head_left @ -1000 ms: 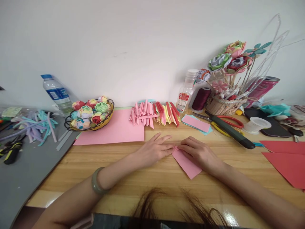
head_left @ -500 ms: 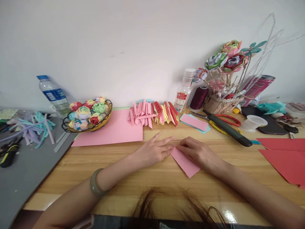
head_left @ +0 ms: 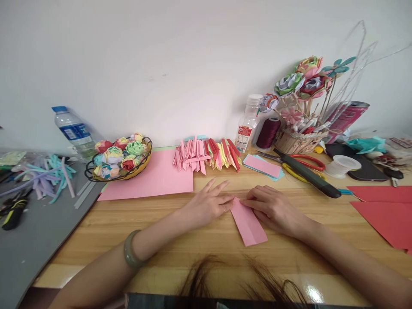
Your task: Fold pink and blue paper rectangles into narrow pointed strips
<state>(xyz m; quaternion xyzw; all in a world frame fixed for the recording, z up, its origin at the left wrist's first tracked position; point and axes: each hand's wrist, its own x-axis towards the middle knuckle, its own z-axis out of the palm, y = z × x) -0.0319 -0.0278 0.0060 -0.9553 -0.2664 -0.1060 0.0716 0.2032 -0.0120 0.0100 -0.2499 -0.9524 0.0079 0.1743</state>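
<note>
A pink paper strip with a faint lengthwise crease lies aslant on the wooden table, its far end between my hands. My left hand has its fingers spread, and a fingertip touches the strip's far left corner. At the far right corner, my right hand has its fingers curled and its fingertips on the paper. Beyond the hands are several folded pink, red and yellow paper pieces. A small stack of pink and blue strips lies behind my right hand.
A basket of paper flowers partly covers a large pink sheet at the left. Scissors, a green-handled cutter, a white spool and red paper are at the right. Bottles, purple thread and a flower pot line the wall.
The pink strip has turned, its near end shifting left and toward me, and more of its surface shows. My right hand has moved slightly to the right; my left hand stays almost in place.
</note>
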